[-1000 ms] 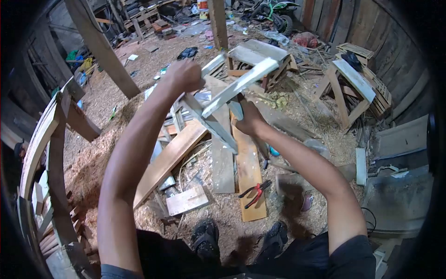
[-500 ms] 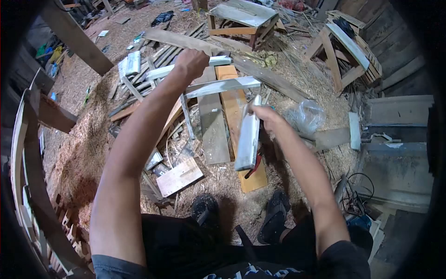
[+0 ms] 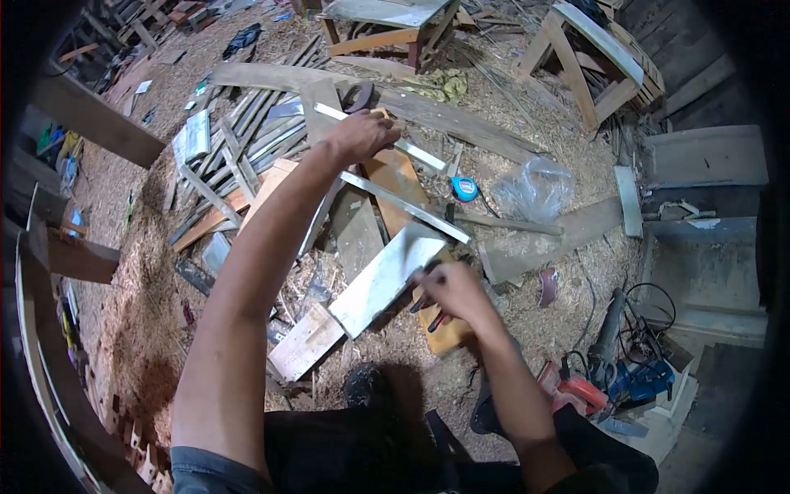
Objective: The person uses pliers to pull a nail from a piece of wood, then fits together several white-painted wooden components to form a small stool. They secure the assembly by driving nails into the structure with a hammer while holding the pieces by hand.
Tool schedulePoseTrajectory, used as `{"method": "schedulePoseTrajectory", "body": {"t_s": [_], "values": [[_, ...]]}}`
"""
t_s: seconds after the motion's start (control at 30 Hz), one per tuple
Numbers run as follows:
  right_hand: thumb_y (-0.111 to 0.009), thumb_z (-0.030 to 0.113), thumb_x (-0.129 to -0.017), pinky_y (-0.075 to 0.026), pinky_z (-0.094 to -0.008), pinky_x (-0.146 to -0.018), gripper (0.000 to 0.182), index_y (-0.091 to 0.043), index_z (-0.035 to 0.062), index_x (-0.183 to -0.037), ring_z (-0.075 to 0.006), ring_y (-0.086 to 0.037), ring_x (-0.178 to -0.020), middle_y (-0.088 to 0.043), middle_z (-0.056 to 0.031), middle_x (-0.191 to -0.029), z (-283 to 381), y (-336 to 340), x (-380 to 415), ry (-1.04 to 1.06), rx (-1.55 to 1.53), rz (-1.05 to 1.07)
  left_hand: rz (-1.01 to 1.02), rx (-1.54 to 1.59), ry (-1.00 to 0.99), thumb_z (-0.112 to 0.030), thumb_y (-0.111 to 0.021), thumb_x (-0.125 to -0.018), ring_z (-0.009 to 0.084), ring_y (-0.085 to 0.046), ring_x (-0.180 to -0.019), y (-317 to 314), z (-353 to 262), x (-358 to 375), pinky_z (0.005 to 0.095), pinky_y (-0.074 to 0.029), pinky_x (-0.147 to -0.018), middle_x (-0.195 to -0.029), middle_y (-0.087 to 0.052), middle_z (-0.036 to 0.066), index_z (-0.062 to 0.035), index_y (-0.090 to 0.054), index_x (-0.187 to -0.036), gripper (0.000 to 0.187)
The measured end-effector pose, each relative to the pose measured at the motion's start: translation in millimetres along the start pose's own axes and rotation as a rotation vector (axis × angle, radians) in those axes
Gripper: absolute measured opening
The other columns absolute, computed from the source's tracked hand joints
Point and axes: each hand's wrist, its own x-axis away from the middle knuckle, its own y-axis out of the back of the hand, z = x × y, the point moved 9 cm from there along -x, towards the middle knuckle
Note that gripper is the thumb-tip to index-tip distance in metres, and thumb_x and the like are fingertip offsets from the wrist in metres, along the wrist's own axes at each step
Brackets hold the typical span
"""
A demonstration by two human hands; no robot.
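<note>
My left hand (image 3: 366,137) is closed on a narrow white wooden strip (image 3: 421,154) above an orange-brown board (image 3: 395,177). Another white strip (image 3: 407,204) lies nearer to me. My right hand (image 3: 451,292), its fingers loosely bent and apart, is at the right edge of a wide white board (image 3: 383,280). That board lies slanted, its lower end by a pale plank (image 3: 306,342). Just under my right hand, a tool with red and black handles (image 3: 438,321) rests on the orange-brown board.
A blue tape measure (image 3: 464,189) and a clear plastic bag (image 3: 535,191) lie to the right. Power tools (image 3: 584,391) with cables are at the lower right. Scrap slats (image 3: 247,148) cover the left side. A low wooden table (image 3: 387,12) stands at the back.
The wide white board has gone from upright in my right hand to lying slanted, released. My left hand has shifted right and down in view. The tape measure and power tools now show.
</note>
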Motion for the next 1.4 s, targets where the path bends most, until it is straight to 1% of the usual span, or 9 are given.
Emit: {"method": "schedulePoseTrajectory", "body": {"t_s": [0.07,0.2,0.53,0.7,0.83,1.13,1.23,1.33,1.4], "values": [[-0.064,0.028,-0.089,-0.050,-0.0360,-0.061,0.030,-0.063,0.0004,-0.101,-0.0258,-0.066,-0.065,-0.065,-0.0119,-0.066,4,52,17,0.327,-0.175,-0.503,0.038,0.033,0.046,-0.018,-0.056,-0.088,0.0291,-0.058,-0.095,-18,6,-6,0.0403,-0.047,-0.083,-0.090,-0.059,0.010,-0.0073,-0.056,-0.090,0.011],[-0.066,0.022,-0.086,-0.049,-0.0430,-0.075,0.027,-0.059,-0.0002,-0.099,-0.0350,-0.063,-0.088,-0.065,-0.0190,-0.093,10,69,-18,0.662,0.157,-0.825,-0.041,0.063,0.063,-0.015,-0.056,-0.087,0.0308,-0.057,-0.096,-18,12,-8,0.0411,-0.046,-0.083,-0.092,-0.060,0.011,-0.0062,-0.056,-0.092,0.011],[-0.060,0.016,-0.089,-0.048,-0.0414,-0.079,0.025,-0.063,-0.0009,-0.106,-0.0387,-0.061,-0.090,-0.064,-0.0203,-0.096,-15,70,-49,0.639,-0.179,-0.636,-0.381,0.646,0.507,-0.010,-0.048,-0.088,0.0461,-0.058,-0.091,-47,-29,27,0.0528,-0.044,-0.078,-0.092,-0.060,0.030,-0.0008,-0.040,-0.118,0.032],[-0.060,0.014,-0.086,-0.046,-0.0441,-0.088,0.025,-0.065,0.0013,-0.106,-0.0387,-0.058,-0.101,-0.063,-0.0183,-0.104,-84,110,-89,0.264,0.572,-0.780,-0.298,0.739,0.625,-0.012,-0.061,-0.083,0.0399,-0.063,-0.087,-62,-4,21,0.0447,-0.050,-0.075,-0.089,-0.065,0.022,-0.0019,-0.053,-0.111,0.031],[-0.060,0.014,-0.084,-0.040,-0.0505,-0.094,0.027,-0.063,0.0056,-0.109,-0.0396,-0.055,-0.104,-0.060,-0.0202,-0.112,-83,113,-101,0.215,0.668,-0.462,-0.278,0.742,0.658,-0.009,-0.059,-0.079,0.0367,-0.065,-0.083,-54,-17,26,0.0448,-0.051,-0.074,-0.087,-0.068,0.018,-0.0032,-0.064,-0.097,0.019],[-0.059,0.019,-0.090,-0.049,-0.0442,-0.074,0.021,-0.058,0.0036,-0.104,-0.0365,-0.063,-0.088,-0.064,-0.0176,-0.094,-29,129,-58,0.386,0.273,-0.430,-0.097,0.512,0.725,-0.017,-0.066,-0.077,0.0350,-0.067,-0.075,-65,-15,28,0.0414,-0.053,-0.071,-0.081,-0.068,0.017,-0.0074,-0.073,-0.088,0.017],[-0.056,0.023,-0.094,-0.049,-0.0417,-0.066,0.022,-0.058,0.0019,-0.099,-0.0265,-0.063,-0.073,-0.062,-0.0120,-0.076,-5,111,-49,0.598,-0.102,-0.266,-0.111,0.461,0.778,-0.017,-0.065,-0.077,0.0376,-0.065,-0.071,-60,-13,33,0.0447,-0.053,-0.068,-0.076,-0.065,0.021,-0.0032,-0.070,-0.080,0.015],[-0.055,0.027,-0.095,-0.047,-0.0407,-0.062,0.027,-0.060,0.0007,-0.095,-0.0184,-0.059,-0.064,-0.058,-0.0067,-0.067,3,84,-55,0.317,-0.200,0.137,-0.170,0.425,0.823,-0.018,-0.063,-0.077,0.0398,-0.064,-0.070,-59,-14,42,0.0466,-0.052,-0.072,-0.072,-0.064,0.023,-0.0016,-0.068,-0.073,0.017],[-0.053,0.025,-0.096,-0.046,-0.0431,-0.061,0.027,-0.060,-0.0009,-0.096,-0.0286,-0.061,-0.063,-0.060,-0.0134,-0.069,16,86,-62,0.436,-0.029,-0.060,-0.253,0.443,0.845,-0.018,-0.062,-0.078,0.0410,-0.062,-0.069,-57,-20,52,0.0470,-0.050,-0.074,-0.070,-0.063,0.023,-0.0015,-0.067,-0.070,0.019]]}}
